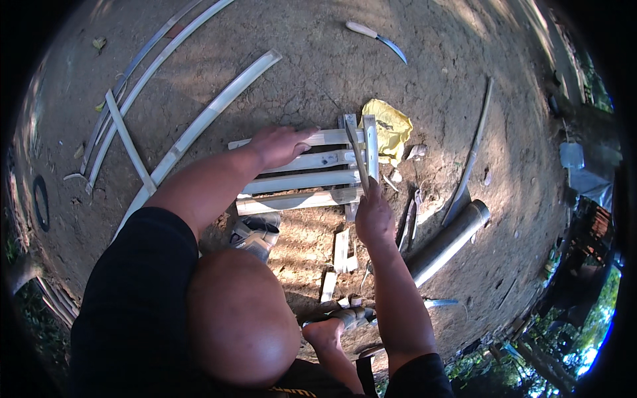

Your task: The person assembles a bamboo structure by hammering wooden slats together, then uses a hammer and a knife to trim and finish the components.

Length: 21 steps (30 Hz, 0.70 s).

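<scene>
Several pale bamboo slats (302, 180) lie side by side across a narrow upright crosspiece (350, 211). A short bamboo strip (371, 142) stands along their right ends. My left hand (282, 144) spans the farthest slat (332, 137), its fingers along the far edge and the thumb on the near side. In my right hand (375, 215) is a narrow brown stick-like tool (356, 149), closed in at its near end. Its far end reaches over the right ends of the slats; whether it touches them I cannot tell.
A crumpled yellow bag (388, 129) lies beyond the slats' right end. Long bamboo strips (219, 103) lie at left, a curved sickle (378, 36) far off. Right of my hand are a pliers-like tool (415, 209) and a thick bamboo pole (451, 242). Small offcuts (341, 249) lie near my feet.
</scene>
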Available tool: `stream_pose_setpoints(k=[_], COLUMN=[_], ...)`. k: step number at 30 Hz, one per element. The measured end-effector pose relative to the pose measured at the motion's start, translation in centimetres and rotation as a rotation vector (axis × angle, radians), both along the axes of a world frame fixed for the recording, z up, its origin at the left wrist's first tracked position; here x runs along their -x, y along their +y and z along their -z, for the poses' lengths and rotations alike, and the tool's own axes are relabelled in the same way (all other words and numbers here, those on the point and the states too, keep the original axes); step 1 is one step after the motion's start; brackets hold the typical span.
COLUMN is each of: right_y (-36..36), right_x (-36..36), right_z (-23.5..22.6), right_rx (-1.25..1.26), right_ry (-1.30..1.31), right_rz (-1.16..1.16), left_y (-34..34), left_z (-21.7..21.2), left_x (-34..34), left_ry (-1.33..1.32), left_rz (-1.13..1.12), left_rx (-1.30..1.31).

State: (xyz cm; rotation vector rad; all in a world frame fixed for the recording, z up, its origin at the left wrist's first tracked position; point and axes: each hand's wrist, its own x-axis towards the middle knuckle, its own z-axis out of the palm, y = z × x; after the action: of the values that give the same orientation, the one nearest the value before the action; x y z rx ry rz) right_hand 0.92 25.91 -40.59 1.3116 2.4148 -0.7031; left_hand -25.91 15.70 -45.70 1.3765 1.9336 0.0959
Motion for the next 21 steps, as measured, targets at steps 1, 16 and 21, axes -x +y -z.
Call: stream_pose_setpoints(k=[1,16,21], right_y=[-0.4,-1.7,-1.8], right_x=[0.8,1.5,0.7], right_z=[-0.9,-2.0,-0.7], right_rx=[0.037,0.037,0.055], right_ry=[-0.002,0.189,0.037], right_rz=[-0.003,0.143,0.175], left_y=[-0.3,-0.6,-0.6], left_z=[0.1,0.6,1.1], left_x=[0.0,0.3,0.2], left_ry=[0.005,-0.007,0.002], left_rz=[0.008,-0.026,-0.019], left_rx=[-0.019,-0.045,-0.095])
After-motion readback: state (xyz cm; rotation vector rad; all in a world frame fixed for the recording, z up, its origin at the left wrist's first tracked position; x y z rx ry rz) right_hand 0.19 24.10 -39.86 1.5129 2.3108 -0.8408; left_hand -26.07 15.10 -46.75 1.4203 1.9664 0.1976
